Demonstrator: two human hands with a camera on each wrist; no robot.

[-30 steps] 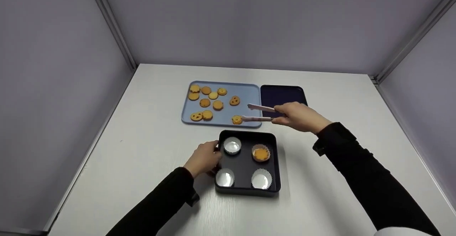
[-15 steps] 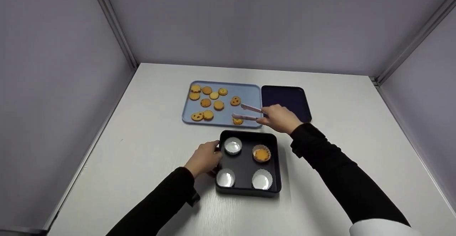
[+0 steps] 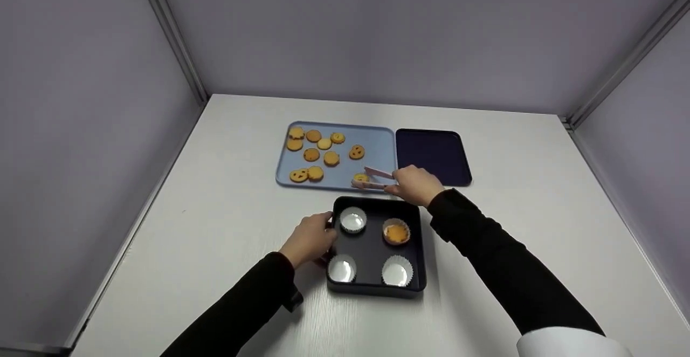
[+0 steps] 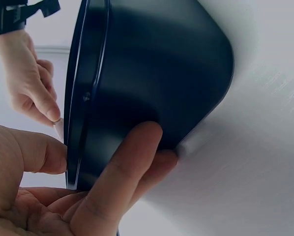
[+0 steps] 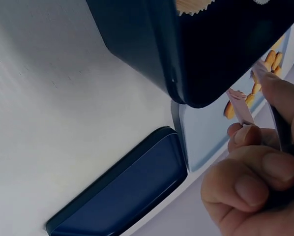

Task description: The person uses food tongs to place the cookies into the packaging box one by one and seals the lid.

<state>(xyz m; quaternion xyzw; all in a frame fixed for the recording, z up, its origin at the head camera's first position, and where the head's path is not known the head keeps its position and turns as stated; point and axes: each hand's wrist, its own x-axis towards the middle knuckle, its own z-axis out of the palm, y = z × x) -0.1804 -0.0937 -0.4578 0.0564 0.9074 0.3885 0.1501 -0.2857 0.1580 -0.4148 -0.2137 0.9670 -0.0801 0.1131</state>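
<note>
A booth-like workstation — more test lab than kitchen, by its look; a plain grey back panel (image 3: pixel 377 33) and matching side panels (image 3: pixel 70 103) meet at metal corner posts (image 3: pixel 173 36); a white tabletop (image 3: pixel 215 206) stands between them; cookies (image 3: pixel 331 158) and a dark tin (image 3: pixel 366 249) — the kitchen note.

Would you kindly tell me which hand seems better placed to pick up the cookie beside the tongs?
Probably the right hand: it holds the tongs, whose open tips are beside the cookie on the blue tray. The left hand holds the dark pan, farther away.
</note>
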